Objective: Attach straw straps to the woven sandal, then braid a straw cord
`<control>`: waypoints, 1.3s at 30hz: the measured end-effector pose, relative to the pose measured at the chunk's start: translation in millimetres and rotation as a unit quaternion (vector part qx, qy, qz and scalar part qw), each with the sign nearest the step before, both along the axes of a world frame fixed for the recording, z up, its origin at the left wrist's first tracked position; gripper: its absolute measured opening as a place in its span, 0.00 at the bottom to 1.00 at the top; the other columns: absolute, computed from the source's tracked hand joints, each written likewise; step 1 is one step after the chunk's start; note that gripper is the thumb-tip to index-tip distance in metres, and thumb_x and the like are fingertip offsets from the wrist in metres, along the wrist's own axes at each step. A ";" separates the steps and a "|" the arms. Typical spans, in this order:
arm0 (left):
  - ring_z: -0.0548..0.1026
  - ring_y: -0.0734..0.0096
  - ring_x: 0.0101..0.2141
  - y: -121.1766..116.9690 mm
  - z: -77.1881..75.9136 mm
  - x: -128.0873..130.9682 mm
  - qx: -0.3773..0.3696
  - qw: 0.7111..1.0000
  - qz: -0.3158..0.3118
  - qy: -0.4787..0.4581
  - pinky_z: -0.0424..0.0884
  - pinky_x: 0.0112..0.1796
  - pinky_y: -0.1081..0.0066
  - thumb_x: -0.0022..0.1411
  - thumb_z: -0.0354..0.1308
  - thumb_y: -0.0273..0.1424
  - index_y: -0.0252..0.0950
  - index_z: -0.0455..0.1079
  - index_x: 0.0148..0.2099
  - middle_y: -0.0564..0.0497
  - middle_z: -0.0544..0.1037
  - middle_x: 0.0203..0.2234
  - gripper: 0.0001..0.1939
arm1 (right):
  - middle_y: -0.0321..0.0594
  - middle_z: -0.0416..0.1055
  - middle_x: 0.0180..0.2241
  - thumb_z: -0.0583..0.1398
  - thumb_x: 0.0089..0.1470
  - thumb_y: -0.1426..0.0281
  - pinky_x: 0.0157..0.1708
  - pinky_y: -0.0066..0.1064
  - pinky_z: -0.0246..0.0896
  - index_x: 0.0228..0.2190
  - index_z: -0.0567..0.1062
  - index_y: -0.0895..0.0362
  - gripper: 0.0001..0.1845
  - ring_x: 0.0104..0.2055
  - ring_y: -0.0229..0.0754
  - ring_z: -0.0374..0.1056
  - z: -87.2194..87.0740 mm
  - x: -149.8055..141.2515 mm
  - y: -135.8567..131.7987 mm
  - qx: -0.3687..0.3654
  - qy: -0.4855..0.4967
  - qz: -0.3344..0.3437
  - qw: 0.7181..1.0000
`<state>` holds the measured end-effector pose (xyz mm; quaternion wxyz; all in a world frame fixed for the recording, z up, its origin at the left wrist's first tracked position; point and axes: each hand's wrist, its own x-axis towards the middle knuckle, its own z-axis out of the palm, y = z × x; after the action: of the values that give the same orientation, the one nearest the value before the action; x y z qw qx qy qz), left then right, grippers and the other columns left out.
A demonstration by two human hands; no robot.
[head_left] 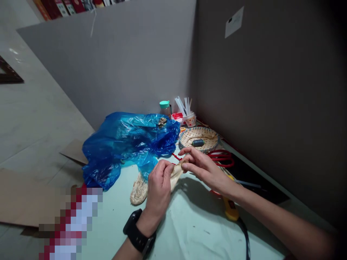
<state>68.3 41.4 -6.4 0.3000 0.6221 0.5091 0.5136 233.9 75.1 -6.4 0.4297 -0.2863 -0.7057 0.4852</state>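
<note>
1. Well, my left hand (pixel 158 180) has a tight pinch, thumb against forefinger, on the upper edge of a cream cloth-like piece (pixel 176 174); the other fingers curl in, and what they do underneath I cannot tell.

2. My right hand (pixel 202 168) holds the same piece at its upper end in a narrow thumb-and-finger grip, forefinger lifted off. The brownish bit between my fingertips is too small to name.

3. The piece hangs between my hands above the pale green tabletop (pixel 176 234), just beside a braided sole-shaped piece (pixel 138 192) that lies partly behind my left wrist.

4. I judge it light, soft and limp, hardly slippery; if it is dried husk rather than cloth, a hard tug could split it. Best hold: both ends of the edge, fingertips only, lightly taut.

5. Beyond lie a blue plastic bag (pixel 130 133) and a woven basket (pixel 185 137) bearing a dark thread spool (pixel 197 143). A yellow corded tool (pixel 230 209) sits below my right forearm, so I'd mind its cord.
</note>
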 end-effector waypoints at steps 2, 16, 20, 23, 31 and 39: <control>0.67 0.70 0.31 0.4 0.4 2.1 -0.006 0.999 -0.030 -0.018 0.59 0.35 0.71 0.63 0.57 0.32 0.38 0.67 0.33 0.55 0.71 0.28 0.06 | 0.32 0.67 0.31 0.54 0.64 0.70 0.37 0.30 0.57 0.47 0.62 0.53 0.10 0.34 0.38 0.64 2.3 0.8 -1.9 0.026 -0.040 -0.003 0.999; 0.59 0.77 0.23 -3.4 -1.8 8.7 -0.087 0.975 -0.101 -0.177 0.57 0.26 0.75 0.65 0.53 0.37 0.37 0.59 0.30 0.58 0.63 0.22 0.13 | 0.30 0.63 0.29 0.55 0.65 0.68 0.35 0.29 0.54 0.51 0.59 0.52 0.15 0.32 0.38 0.59 7.2 2.6 -8.2 0.054 -0.062 0.061 0.995; 0.63 0.73 0.26 -1.7 -3.5 9.7 -0.062 0.984 -0.085 -0.142 0.60 0.30 0.73 0.67 0.51 0.38 0.37 0.60 0.29 0.56 0.67 0.22 0.15 | 0.31 0.65 0.30 0.55 0.64 0.68 0.36 0.30 0.56 0.51 0.58 0.52 0.15 0.33 0.38 0.61 6.5 2.3 -8.9 0.022 -0.035 0.080 0.996; 0.61 0.73 0.26 0.1 -4.3 7.1 -0.039 0.993 -0.045 -0.100 0.58 0.31 0.73 0.65 0.54 0.37 0.37 0.60 0.27 0.57 0.65 0.21 0.16 | 0.32 0.66 0.31 0.56 0.63 0.68 0.36 0.30 0.58 0.50 0.60 0.53 0.14 0.33 0.38 0.63 6.1 1.7 -8.7 -0.009 -0.014 0.097 0.995; 0.61 0.70 0.26 -6.5 4.4 3.5 -0.021 0.997 -0.075 0.006 0.56 0.31 0.71 0.69 0.49 0.38 0.38 0.66 0.31 0.56 0.67 0.23 0.15 | 0.29 0.61 0.26 0.54 0.60 0.72 0.29 0.26 0.58 0.45 0.60 0.53 0.12 0.27 0.35 0.63 4.9 -1.0 -4.2 -0.063 0.086 0.069 0.992; 0.57 0.72 0.24 -5.6 1.2 4.8 -0.090 0.984 -0.152 0.020 0.50 0.27 0.70 0.65 0.56 0.37 0.36 0.72 0.31 0.56 0.64 0.20 0.12 | 0.33 0.66 0.27 0.56 0.60 0.68 0.29 0.27 0.56 0.38 0.72 0.57 0.06 0.29 0.37 0.63 9.9 11.1 7.7 -0.002 -0.003 0.046 0.999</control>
<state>73.1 35.7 -5.2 0.4189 0.6727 0.4587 0.4019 245.0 82.8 3.5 0.4042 -0.2556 -0.7181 0.5056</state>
